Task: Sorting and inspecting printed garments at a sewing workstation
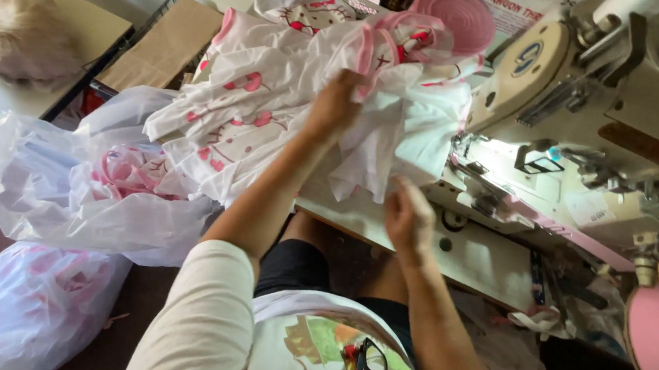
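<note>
Sewing clutter surrounds you: clear plastic bags (77, 192) of pink pieces sit at far left. Your left hand (336, 101) has its fingers closed on the white garment (394, 128) above the surface (485, 259), your right hand (410, 216) pinches its lower edge, and the sewing machine (576, 147) stands rightmost.

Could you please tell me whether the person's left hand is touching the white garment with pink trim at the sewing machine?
Touching. The head view shows the left hand gripping the white garment, its fingers buried in bunched fabric, with no gap visible.
</note>
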